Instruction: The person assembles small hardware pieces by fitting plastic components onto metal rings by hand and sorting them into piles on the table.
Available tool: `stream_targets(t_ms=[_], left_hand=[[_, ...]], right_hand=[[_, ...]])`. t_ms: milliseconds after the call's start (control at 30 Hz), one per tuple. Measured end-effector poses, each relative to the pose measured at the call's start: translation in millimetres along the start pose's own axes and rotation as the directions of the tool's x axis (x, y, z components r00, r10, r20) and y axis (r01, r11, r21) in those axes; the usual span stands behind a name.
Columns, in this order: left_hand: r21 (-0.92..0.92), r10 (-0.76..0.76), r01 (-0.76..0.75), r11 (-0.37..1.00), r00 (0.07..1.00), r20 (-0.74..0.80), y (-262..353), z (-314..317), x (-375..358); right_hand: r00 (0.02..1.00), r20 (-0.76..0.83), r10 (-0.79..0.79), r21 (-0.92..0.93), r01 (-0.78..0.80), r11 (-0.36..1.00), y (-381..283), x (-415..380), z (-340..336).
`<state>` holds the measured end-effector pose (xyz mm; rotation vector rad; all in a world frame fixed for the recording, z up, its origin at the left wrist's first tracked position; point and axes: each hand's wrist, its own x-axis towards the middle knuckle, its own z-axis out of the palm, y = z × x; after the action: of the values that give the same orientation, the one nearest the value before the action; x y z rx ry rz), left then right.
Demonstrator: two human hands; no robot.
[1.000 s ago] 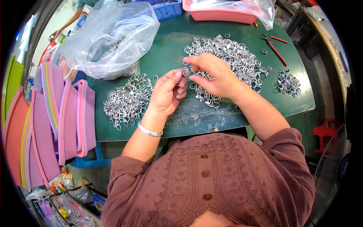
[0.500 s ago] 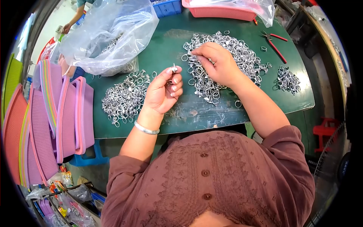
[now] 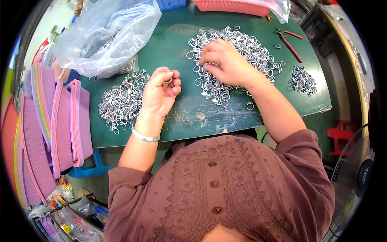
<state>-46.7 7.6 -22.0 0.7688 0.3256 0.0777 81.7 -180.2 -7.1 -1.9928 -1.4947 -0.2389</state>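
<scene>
A large pile of silver rings (image 3: 242, 48) lies on the green table (image 3: 177, 44). My right hand (image 3: 227, 64) rests over this pile with its fingers curled down into the rings; what is between its fingertips is hidden. Between the thumb and fingers of my left hand (image 3: 161, 88) is a ring (image 3: 168, 81). That hand is raised just right of a second, smaller ring pile (image 3: 121, 101). A third small ring cluster (image 3: 304, 81) sits at the right side of the table.
Red-handled pliers (image 3: 291, 46) lie at the back right. A clear plastic bag (image 3: 109, 40) stands back left. Behind are a pink basket (image 3: 234, 8) and a blue bin (image 3: 171, 4). Purple baskets (image 3: 64, 125) stack along the left edge. A red stool (image 3: 340, 137) stands right.
My left hand has turned, and the ring in it has moved from the fingertips down toward the curled fingers. My right hand remains at the large pile. The whole view has shifted slightly.
</scene>
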Motion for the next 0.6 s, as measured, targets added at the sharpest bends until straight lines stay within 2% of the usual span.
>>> stream_targets(t_ms=[167,233,300,333,400,467,500,533,600], left_hand=[[0.283,-0.068,0.085,0.955,0.995,-0.072,-4,15,1],[0.362,-0.021,0.052,0.931,0.996,-0.089,-5,20,0],[0.431,0.031,0.018,0.902,0.994,-0.106,-6,23,4],[0.541,0.063,-0.003,0.841,0.994,-0.093,-6,26,6],[0.733,0.119,-0.039,0.679,0.991,-0.057,-6,31,15],[0.964,0.198,-0.114,0.239,0.978,0.067,-7,35,23],[0.99,0.213,-0.143,-0.012,0.967,0.142,-8,38,27],[0.976,0.237,-0.176,-0.129,0.95,0.203,-10,39,29],[0.951,0.213,-0.241,-0.195,0.936,0.281,-12,38,34]], right_hand=[[0.992,0.086,-0.095,-0.183,0.109,0.977,-8,-2,10],[0.989,0.101,-0.109,-0.241,0.131,0.962,-9,-2,8],[0.991,0.106,-0.079,-0.188,0.098,0.977,-7,-3,6],[0.992,0.108,-0.065,-0.16,0.082,0.984,-6,-3,5],[0.994,0.099,-0.042,-0.104,0.052,0.993,-6,-4,4],[0.995,0.098,-0.034,-0.077,0.042,0.996,-4,-5,3],[0.994,0.1,-0.038,-0.079,0.046,0.996,-3,-5,4],[0.994,0.102,-0.041,-0.081,0.049,0.995,-2,-6,4],[0.992,0.121,-0.016,-0.066,0.024,0.998,-4,-5,1]])
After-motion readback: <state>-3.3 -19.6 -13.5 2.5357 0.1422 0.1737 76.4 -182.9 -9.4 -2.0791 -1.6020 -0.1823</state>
